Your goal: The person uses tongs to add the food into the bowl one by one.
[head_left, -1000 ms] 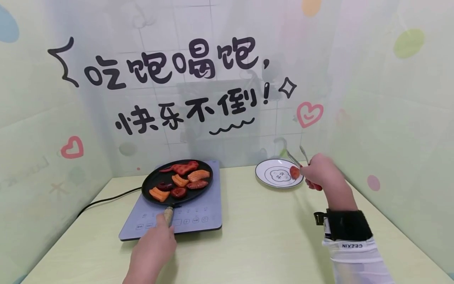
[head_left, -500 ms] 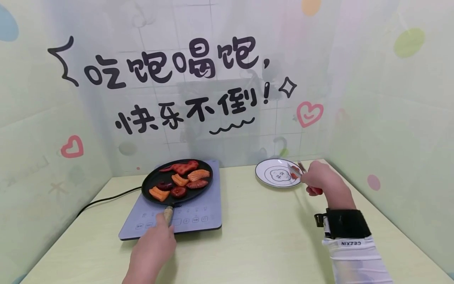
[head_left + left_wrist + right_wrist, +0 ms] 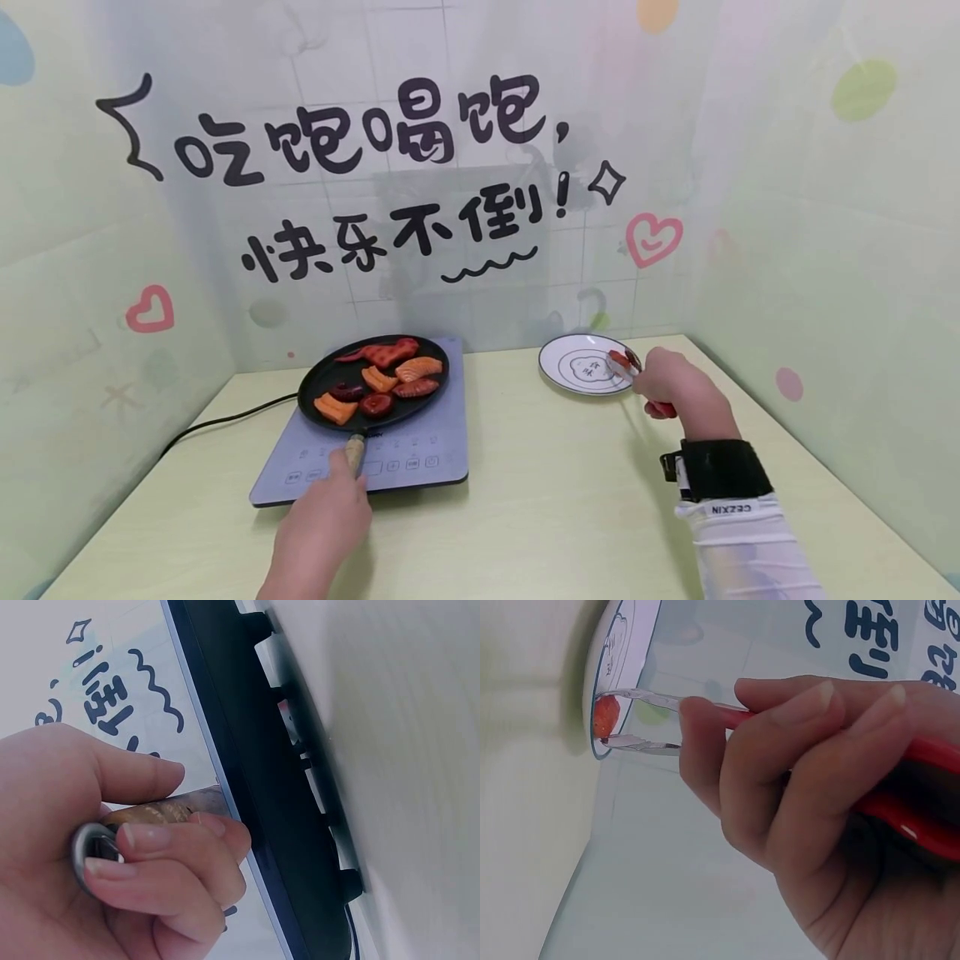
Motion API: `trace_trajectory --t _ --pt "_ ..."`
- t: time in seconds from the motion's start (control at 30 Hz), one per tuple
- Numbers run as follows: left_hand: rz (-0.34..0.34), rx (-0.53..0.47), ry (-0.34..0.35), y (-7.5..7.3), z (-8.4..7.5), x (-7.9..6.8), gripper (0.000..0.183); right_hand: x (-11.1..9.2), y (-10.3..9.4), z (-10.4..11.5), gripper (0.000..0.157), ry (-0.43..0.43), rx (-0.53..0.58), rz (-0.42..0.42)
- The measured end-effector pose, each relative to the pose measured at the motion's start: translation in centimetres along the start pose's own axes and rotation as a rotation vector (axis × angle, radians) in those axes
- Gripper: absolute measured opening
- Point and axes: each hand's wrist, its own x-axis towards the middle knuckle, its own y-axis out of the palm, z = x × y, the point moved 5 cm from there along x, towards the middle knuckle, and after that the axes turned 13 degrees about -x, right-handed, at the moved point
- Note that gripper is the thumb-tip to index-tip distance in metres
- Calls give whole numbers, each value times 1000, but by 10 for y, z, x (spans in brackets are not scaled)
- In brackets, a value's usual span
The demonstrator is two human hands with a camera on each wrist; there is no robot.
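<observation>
My left hand (image 3: 322, 521) grips the wooden handle (image 3: 176, 810) of a round black frying pan (image 3: 318, 383), fingers and thumb curled round it. The pan sits on a flat induction cooker (image 3: 442, 429) and bears several pieces of orange and red food, among them a squid-like piece (image 3: 386, 354). At the right, my right hand (image 3: 678, 387) holds red-handled metal tongs (image 3: 649, 697). Their two tips stand on either side of a small red-orange piece of food (image 3: 605, 718) at the right side of a white plate (image 3: 558, 362) with a dark rim.
A black cord (image 3: 232, 415) runs from behind the cooker to the left. Printed curtain walls (image 3: 495, 308) enclose the pale wooden table (image 3: 525, 492) at the back and both sides.
My right hand has lowered the tongs from above the plate's right edge, and their tips have come down around the red-orange piece. My left hand and the pan have stayed put.
</observation>
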Motion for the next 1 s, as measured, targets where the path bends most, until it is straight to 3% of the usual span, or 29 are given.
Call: trace_trajectory --t 0.4,0.73,1.0 --pt "4 -2 -5 -1 -1 -1 60 7 13 -7 19 50 57 10" --pt "4 -6 -10 -1 -1 -1 61 13 14 -12 17 38 42 -67" --pt "-7 -9 -1 -1 -1 -2 60 10 3 -10 26 1 51 -141"
